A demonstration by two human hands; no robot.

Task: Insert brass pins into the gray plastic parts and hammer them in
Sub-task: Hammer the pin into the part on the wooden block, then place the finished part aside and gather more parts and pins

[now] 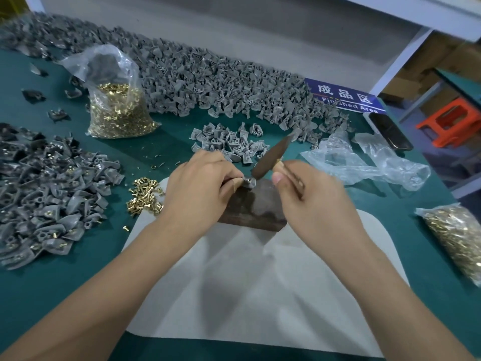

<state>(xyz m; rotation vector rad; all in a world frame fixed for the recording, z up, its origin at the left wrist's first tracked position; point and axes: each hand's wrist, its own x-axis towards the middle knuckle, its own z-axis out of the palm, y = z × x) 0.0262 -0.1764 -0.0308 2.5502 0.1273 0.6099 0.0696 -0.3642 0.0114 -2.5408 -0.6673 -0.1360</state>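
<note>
My left hand [200, 183] pinches a small gray plastic part [248, 182] against the top of a dark metal block [253, 207]. My right hand [309, 196] grips the wooden handle of a small hammer [273, 157], whose dark, blurred head hangs just above the part. A loose heap of brass pins [144, 195] lies left of my left hand. A small cluster of gray parts [230, 142] sits behind the block.
A white mat [260, 282] lies under the block on the green table. Gray parts with pins are heaped at the left [44, 199]; a long pile runs along the back [208, 82]. Bags of brass pins stand at back left [117, 108] and right [458, 238]. Crumpled plastic [364, 162] lies right.
</note>
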